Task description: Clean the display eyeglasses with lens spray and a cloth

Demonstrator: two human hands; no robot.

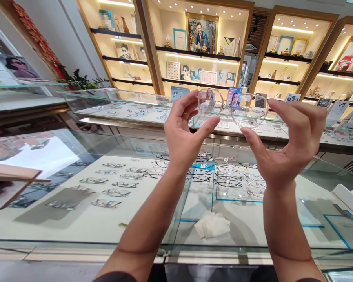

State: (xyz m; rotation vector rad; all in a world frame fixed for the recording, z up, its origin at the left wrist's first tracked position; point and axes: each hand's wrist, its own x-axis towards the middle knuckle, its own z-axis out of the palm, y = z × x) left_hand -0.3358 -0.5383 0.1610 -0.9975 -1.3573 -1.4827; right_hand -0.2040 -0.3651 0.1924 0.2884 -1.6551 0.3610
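Observation:
A pair of eyeglasses (226,102) with round, thin, clear-looking rims is held up in front of me, above the glass display counter. My left hand (186,129) grips it at the left side, fingers behind the rim and thumb below the left lens. My right hand (291,141) pinches the right side, its fingers at the hinge and the thumb near the bottom of the right lens. The temples are mostly hidden behind the hands. Below, on the counter top, lies a crumpled pale cloth or tissue (213,225).
The glass counter (106,235) shows rows of eyeglasses (125,184) inside. More frames (228,178) sit between my forearms. A white device, perhaps a laptop (348,199), stands at the right. Behind are a second display counter (129,111) and lit shelves (200,58).

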